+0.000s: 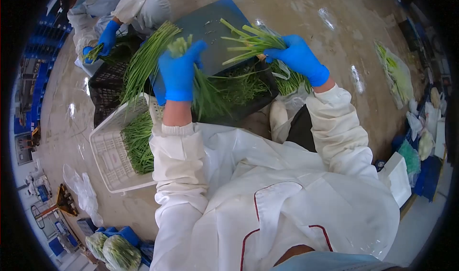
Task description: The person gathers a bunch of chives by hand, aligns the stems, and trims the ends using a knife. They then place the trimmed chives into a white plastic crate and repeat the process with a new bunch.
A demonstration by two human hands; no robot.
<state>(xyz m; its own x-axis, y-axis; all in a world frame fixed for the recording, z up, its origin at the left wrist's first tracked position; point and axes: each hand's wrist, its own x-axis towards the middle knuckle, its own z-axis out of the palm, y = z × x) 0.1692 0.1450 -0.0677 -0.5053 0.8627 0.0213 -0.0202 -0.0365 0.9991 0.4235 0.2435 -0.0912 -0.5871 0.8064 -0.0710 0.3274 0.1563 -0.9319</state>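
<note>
My left hand point(179, 75), in a blue glove, is closed around a bunch of chive-like greens point(206, 93). Pale cut ends poke out above the fingers and the leaves hang below, over a black crate point(272, 87) with loose greens in it. A longer bunch of green stalks point(152, 60) lies just left of that hand. My right hand point(299, 58), also gloved in blue, grips a second bunch of chive-like stalks point(251, 44), with the ends fanned out to the left. Behind both hands is a dark board point(210, 36) with small scraps on it.
A white crate point(107, 163) with greens stands at the left, beside another black crate point(103, 89). A co-worker's blue-gloved hand point(109, 37) holds greens at the upper left. Bagged greens point(394, 75) lie on the floor at right; plastic bags point(83, 192) lie at left.
</note>
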